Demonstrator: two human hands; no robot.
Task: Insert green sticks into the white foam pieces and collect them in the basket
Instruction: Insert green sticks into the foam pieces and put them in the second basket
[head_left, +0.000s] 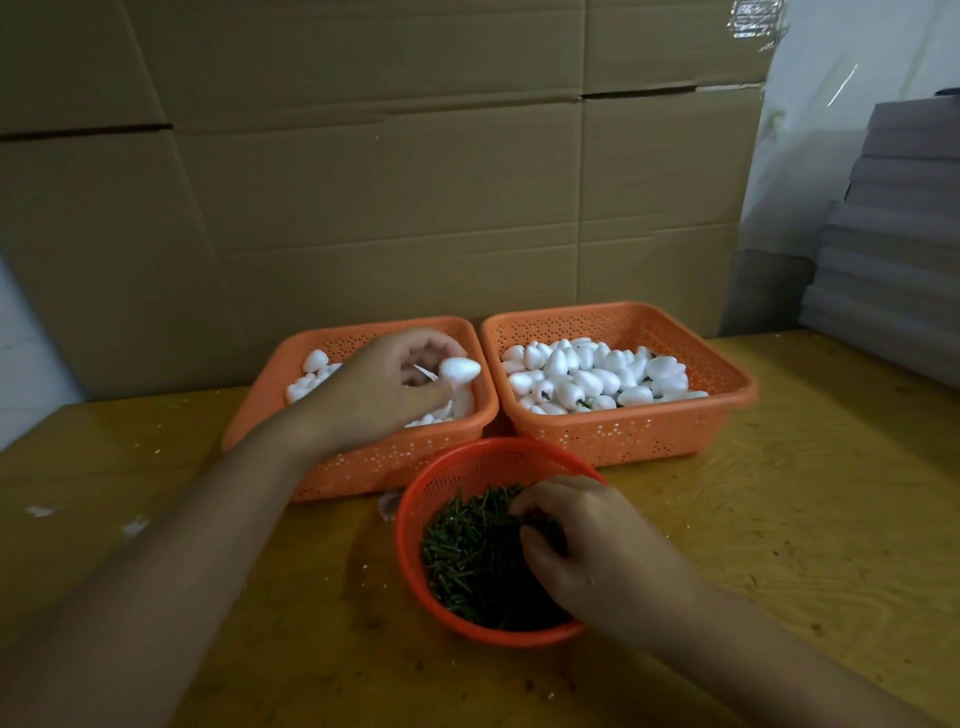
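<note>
No writing or label can be read on anything in view.

At the far left the yellow wooden surface (156, 457) lies bare but for a few white crumbs. The left hand (387, 387) reaches over the left orange basket (363, 467), fingers curled around one white foam piece (460, 370), held just above the loose foam pieces (311, 374) heaped inside; the forearm crosses the basket's near rim. That basket sits touching the right orange basket (623, 436), their side walls pressed together in the middle. The right basket holds a fuller pile of foam pieces with stems (587, 374), and bits of green show among them near the front.

In front of the seam between the two baskets stands a round red basket (415, 545), its far rim just beside their near walls. It holds a bed of green sticks (467, 561). The right hand (587, 545) dips into it from the right, fingers bent down into the sticks and pinching at them; which stick it has cannot be told.

To the right the surface runs open to its far edge, where a stack of grey boards (893, 234) rises. A cardboard wall (363, 182) closes off the back, just behind the baskets.
</note>
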